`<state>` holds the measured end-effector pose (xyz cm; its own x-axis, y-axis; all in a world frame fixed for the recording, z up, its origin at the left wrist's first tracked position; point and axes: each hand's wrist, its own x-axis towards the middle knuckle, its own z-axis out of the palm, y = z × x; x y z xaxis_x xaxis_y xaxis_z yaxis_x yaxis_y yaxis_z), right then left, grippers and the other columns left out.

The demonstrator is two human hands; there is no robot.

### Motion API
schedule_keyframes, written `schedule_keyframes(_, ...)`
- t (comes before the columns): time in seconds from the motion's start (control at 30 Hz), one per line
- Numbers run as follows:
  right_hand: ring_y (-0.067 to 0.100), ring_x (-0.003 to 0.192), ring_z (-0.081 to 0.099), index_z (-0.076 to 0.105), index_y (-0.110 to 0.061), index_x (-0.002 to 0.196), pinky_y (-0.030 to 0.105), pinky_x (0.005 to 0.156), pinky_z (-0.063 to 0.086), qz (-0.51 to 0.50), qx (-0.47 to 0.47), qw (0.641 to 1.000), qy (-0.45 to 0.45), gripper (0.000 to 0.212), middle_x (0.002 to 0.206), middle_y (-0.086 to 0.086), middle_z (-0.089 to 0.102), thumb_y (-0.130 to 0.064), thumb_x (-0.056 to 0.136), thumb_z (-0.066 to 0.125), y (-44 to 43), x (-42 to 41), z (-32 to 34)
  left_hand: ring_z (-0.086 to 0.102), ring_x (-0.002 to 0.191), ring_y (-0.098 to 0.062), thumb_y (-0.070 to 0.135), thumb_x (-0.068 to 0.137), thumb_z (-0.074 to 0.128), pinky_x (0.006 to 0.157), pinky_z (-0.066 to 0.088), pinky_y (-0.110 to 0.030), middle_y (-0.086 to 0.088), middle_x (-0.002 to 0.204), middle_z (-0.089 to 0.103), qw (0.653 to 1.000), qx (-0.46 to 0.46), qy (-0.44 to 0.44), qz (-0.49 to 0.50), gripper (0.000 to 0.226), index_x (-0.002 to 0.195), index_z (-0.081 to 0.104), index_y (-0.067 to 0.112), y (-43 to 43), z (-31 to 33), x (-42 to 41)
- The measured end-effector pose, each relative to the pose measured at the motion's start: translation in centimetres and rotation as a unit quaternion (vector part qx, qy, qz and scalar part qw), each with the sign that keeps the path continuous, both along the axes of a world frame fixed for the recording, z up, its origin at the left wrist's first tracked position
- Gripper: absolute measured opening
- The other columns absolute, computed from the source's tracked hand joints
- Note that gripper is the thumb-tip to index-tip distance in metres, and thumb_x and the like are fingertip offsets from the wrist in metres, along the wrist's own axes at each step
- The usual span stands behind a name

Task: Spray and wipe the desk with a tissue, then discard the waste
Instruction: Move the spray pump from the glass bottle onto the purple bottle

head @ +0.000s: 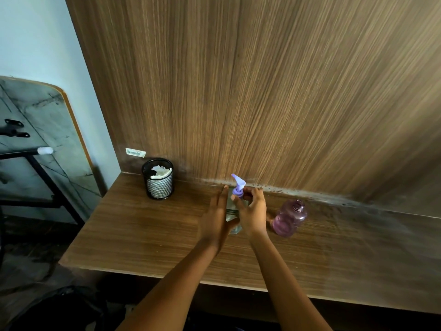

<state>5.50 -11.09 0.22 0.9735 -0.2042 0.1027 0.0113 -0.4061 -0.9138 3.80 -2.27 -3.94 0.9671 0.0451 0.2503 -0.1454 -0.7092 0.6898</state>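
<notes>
Two hands are on the desk [148, 237], and they are ours. Our left hand [216, 217] lies flat against the side of the clear spray bottle [232, 212], fingers straight and pressed together. Our right hand [254, 211] curls loosely round the other side, fingers a bit spread. We think the bottle is hard, smooth and slippery, so we should hold it round the middle, under the purple pump [238, 185]. Farther back, soft white tissue [160, 172] sits in the black mesh cup [158, 185].
</notes>
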Motion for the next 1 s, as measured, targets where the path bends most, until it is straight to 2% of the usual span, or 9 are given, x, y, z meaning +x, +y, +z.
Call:
schedule_keyframes(0.03,0.021,0.103,0.052,0.06,-0.021,0.09,0.05,0.095,0.041,0.014,-0.024,1.0,0.0,0.011,0.095,-0.006,0.052,-0.017,0.082,0.067,-0.2,0.0,-0.1,0.058,0.112,-0.019,0.035,0.078,0.07,0.077,0.056,-0.038,-0.004,0.147,0.035,1.0,0.002,0.004,-0.001,0.086,0.147,0.021,0.019,0.0,-0.1,0.0)
schedule_keyframes(0.1,0.022,0.108,0.046,0.06,-0.01,0.106,0.047,0.098,0.037,0.034,-0.074,0.997,0.011,0.02,0.106,0.002,0.05,-0.018,0.088,0.059,-0.4,0.2,-0.2,0.059,0.111,-0.019,0.034,0.079,0.069,0.078,0.055,-0.038,-0.005,0.148,0.033,1.0,0.0,0.016,-0.004,0.085,0.147,0.019,0.019,0.0,0.0,-0.1)
schedule_keyframes(0.23,0.024,0.115,0.039,0.054,-0.009,0.116,0.041,0.098,0.027,0.039,-0.123,0.991,0.038,0.026,0.119,0.006,0.045,-0.015,0.092,0.049,-0.3,0.1,0.0,0.059,0.11,-0.019,0.032,0.08,0.067,0.079,0.054,-0.041,-0.003,0.147,0.034,1.0,-0.009,0.026,-0.003,0.084,0.147,0.018,0.021,-0.1,0.1,-0.1)
schedule_keyframes(0.43,0.021,0.105,0.054,0.05,-0.02,0.095,0.045,0.097,0.038,-0.054,-0.029,0.998,0.033,0.037,0.105,-0.004,0.051,-0.03,0.072,0.077,1.0,0.1,0.6,0.061,0.102,-0.016,0.031,0.082,0.065,0.079,0.055,-0.037,0.0,0.143,0.039,1.0,-0.013,0.027,0.006,0.076,0.145,0.022,0.021,-0.1,-0.1,-0.2)
schedule_keyframes(0.6,0.025,0.106,0.053,0.057,-0.012,0.101,0.051,0.095,0.039,-0.06,-0.026,0.998,0.016,0.026,0.106,0.004,0.058,-0.021,0.08,0.069,1.1,0.0,0.0,0.061,0.106,-0.021,0.029,0.081,0.067,0.079,0.054,-0.042,0.0,0.147,0.035,0.999,-0.005,0.031,0.007,0.081,0.146,0.019,0.025,0.0,0.0,-0.1)
schedule_keyframes(0.73,0.031,0.109,0.053,0.06,-0.025,0.093,0.056,0.095,0.042,0.01,-0.001,1.0,0.03,0.013,0.105,0.0,0.051,-0.024,0.081,0.065,0.4,0.2,-0.4,0.059,0.11,-0.019,0.032,0.074,0.074,0.08,0.055,-0.041,0.002,0.143,0.043,0.999,-0.025,0.018,0.012,0.085,0.144,0.026,0.025,0.3,0.0,0.0)
schedule_keyframes(0.87,0.028,0.111,0.053,0.059,-0.036,0.099,0.055,0.097,0.043,0.016,0.045,0.998,0.052,0.046,0.111,0.0,0.059,-0.053,0.056,0.063,0.0,0.6,-2.0,0.058,0.115,-0.017,0.033,0.07,0.076,0.085,0.055,-0.038,0.0,0.138,0.049,0.999,-0.046,0.013,0.018,0.084,0.141,0.033,0.022,0.3,-0.1,0.2)
schedule_keyframes(0.93,0.022,0.107,0.056,0.052,-0.045,0.093,0.051,0.097,0.043,0.0,0.06,0.997,0.045,0.049,0.106,-0.004,0.06,-0.05,0.05,0.075,0.4,0.2,-1.0,0.056,0.117,-0.017,0.032,0.07,0.076,0.089,0.053,-0.04,0.0,0.138,0.05,0.997,-0.067,0.018,0.014,0.082,0.14,0.034,0.022,0.4,-0.3,0.2)
schedule_keyframes(1.0,0.019,0.1,0.058,0.047,-0.043,0.083,0.049,0.093,0.046,-0.028,0.059,0.997,0.038,0.047,0.1,-0.005,0.06,-0.039,0.054,0.083,0.6,0.0,-0.1,0.056,0.118,-0.017,0.031,0.07,0.076,0.09,0.052,-0.04,0.0,0.136,0.052,0.997,-0.076,0.021,0.014,0.082,0.14,0.034,0.021,0.4,-0.3,0.3)
